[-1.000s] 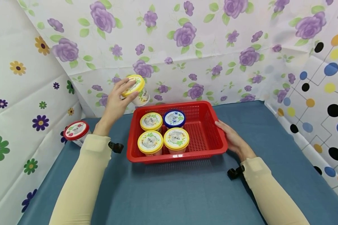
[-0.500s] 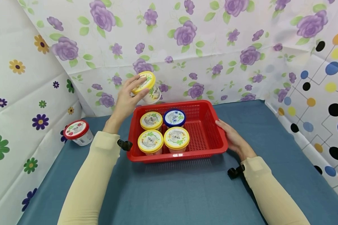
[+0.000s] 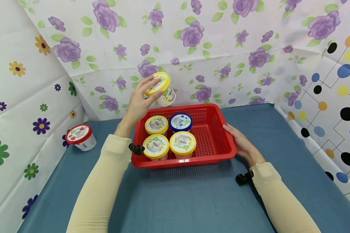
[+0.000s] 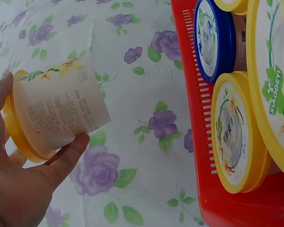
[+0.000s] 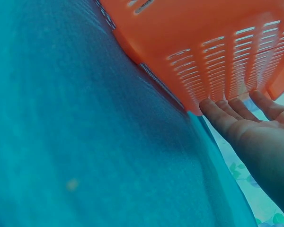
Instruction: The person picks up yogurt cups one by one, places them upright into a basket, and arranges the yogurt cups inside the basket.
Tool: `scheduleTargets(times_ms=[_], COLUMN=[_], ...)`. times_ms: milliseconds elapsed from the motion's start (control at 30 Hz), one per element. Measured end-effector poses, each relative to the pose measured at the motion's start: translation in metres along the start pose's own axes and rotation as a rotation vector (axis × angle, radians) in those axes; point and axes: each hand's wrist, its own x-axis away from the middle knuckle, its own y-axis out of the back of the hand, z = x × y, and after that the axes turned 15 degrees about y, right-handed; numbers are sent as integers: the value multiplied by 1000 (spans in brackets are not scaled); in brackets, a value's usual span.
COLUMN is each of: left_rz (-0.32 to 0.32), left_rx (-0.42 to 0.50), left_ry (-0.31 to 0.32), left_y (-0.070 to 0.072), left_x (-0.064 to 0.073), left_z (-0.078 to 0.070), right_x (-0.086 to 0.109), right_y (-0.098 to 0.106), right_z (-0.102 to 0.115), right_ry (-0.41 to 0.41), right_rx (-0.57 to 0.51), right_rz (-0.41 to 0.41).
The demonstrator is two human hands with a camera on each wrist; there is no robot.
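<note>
My left hand [image 3: 137,105] grips a paper tub with a yellow lid [image 3: 167,97], raised and tilted above the back-left rim of a red plastic basket [image 3: 208,159]. In the left wrist view, the thumb and fingers wrap around the lid end of the tub [image 4: 61,104]. My right hand [image 3: 241,143] touches the basket's right side; in the right wrist view its fingers lie fairly straight against the slotted wall [image 5: 217,61]. Inside the basket's left half stand three yellow-lidded tubs [image 3: 182,143] and one blue-lidded tub [image 3: 180,122].
A tub with a red lid [image 3: 81,137] stands on the blue cloth [image 3: 186,204] left of the basket, near the left curtain. Flowered sheeting [image 3: 189,58] hangs behind, and a dotted sheet [image 3: 335,106] borders the right side. The basket's right half shows bare mesh floor.
My left hand has moved right with the yellow-lidded tub, from outside the basket's back-left corner to above its back rim. The right hand and basket stay in place.
</note>
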Motion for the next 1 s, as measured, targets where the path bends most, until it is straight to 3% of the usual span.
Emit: scheduleTargets(times_ms=[267, 1000], left_rz=[18, 171], left_rx=[15, -6], left_ry=[-13, 24], left_y=[-6, -32], left_x=[-3, -5], left_z=[-3, -16], right_x=[0, -1], right_y=[-1, -1], right_z=[0, 0], right_ry=[6, 15], right_rx=[-10, -41], right_rz=[-2, 30])
